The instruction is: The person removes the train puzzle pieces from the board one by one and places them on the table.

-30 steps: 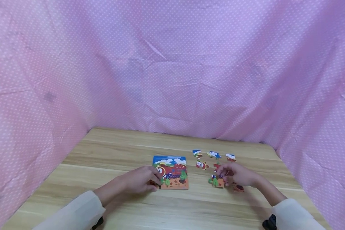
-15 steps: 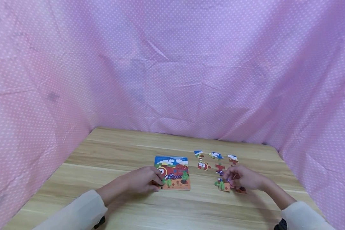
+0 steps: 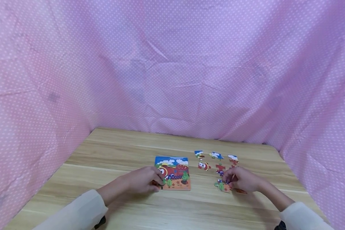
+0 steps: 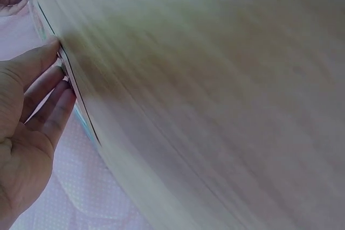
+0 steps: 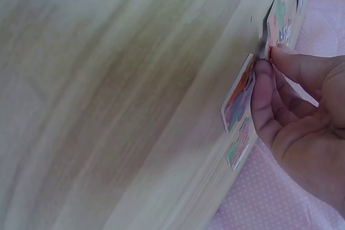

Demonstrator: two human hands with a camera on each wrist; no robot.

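Note:
A square picture board [image 3: 176, 174] with a red cartoon train lies flat on the table. My left hand [image 3: 143, 180] holds its lower left corner, thumb at the near side and fingers at the left edge; that corner is hidden. To the right, my right hand [image 3: 244, 179] pinches a puzzle piece [image 3: 223, 187] with green trees on orange ground. In the right wrist view, thumb and forefinger meet at the edge of this piece [image 5: 277, 22], which sits slightly tilted. Partly under the right hand lies a brown-and-orange puzzle piece [image 3: 241, 191].
Loose puzzle pieces lie behind the right hand: a back row with a cloud piece [image 3: 216, 155], then a piece with eyes [image 3: 203, 165] and a red train piece [image 3: 220, 168]. Pink dotted cloth [image 3: 172, 80] surrounds the wooden table [image 3: 118, 147] at the back and sides.
My right hand has shifted to the right with the tree piece, bringing it beside the brown-and-orange piece. My left hand stays on the board's corner; the view has shifted slightly.

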